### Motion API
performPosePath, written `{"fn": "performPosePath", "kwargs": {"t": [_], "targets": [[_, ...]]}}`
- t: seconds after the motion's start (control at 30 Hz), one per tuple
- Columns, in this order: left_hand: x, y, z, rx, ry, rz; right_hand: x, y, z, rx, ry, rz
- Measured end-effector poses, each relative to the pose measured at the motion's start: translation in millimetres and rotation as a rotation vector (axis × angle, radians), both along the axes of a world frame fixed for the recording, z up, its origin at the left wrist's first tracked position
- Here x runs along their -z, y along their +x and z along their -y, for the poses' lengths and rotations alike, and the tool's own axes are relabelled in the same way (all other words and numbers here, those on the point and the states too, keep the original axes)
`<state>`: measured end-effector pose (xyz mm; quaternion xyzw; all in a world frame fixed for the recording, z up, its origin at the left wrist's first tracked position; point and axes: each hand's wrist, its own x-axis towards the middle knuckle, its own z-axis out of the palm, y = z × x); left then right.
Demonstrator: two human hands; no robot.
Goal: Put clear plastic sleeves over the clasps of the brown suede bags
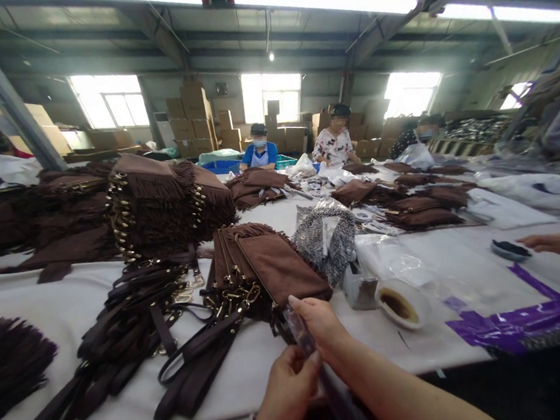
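My right hand (pixel 325 328) pinches the upper end of a long dark strap (pixel 336 393) at the table's front edge. Just below it, my left hand (pixel 287 382), with a silver bangle on the wrist, is closed on the same strap. The strap's lower part runs down out of view. Beyond my hands lies a stack of brown zippered pouches (pixel 282 262) with gold clasps. Dark wrist straps (pixel 203 369) hang from the pouches across the white tabletop. More dark straps with metal hooks (pixel 122 324) are heaped to the left.
Fringed brown bags (pixel 169 194) are piled at the back left. Right of the pouches are a grey speckled bundle (pixel 326 235), a metal box (pixel 359 287), a bowl of brown liquid (pixel 399 304) and purple plastic (pixel 523 325). Another person's hand (pixel 555 246) reaches in from the right; several people sit opposite.
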<state>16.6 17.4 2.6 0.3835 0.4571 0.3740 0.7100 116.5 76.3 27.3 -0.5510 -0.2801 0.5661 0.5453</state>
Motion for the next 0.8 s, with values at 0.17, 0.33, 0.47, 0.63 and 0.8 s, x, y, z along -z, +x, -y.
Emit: {"fn": "performPosePath", "kwargs": {"t": [0.17,0.33,0.47,0.63,0.8], "targets": [[-10.5,1.1,4.4,0.062,-0.131,0.282,0.0,0.8,-11.3,0.014,0.014,-0.036],[-24.3,-5.2,-11.7,-0.001,-0.125,0.243,-7.9,16.7,-4.7,-0.153,-0.026,-0.037],[-30.7,-3.4,-24.7,-0.025,-0.109,0.241,-10.6,35.7,43.3,-0.325,-0.062,0.009],[-33.7,5.5,-35.8,-0.132,-0.137,0.211,-5.7,47.8,102.2,-0.497,-0.159,0.132],[-37.4,20.2,-46.2,-0.183,-0.115,0.219,-4.3,39.5,92.9,-0.364,-0.17,0.017]]}}
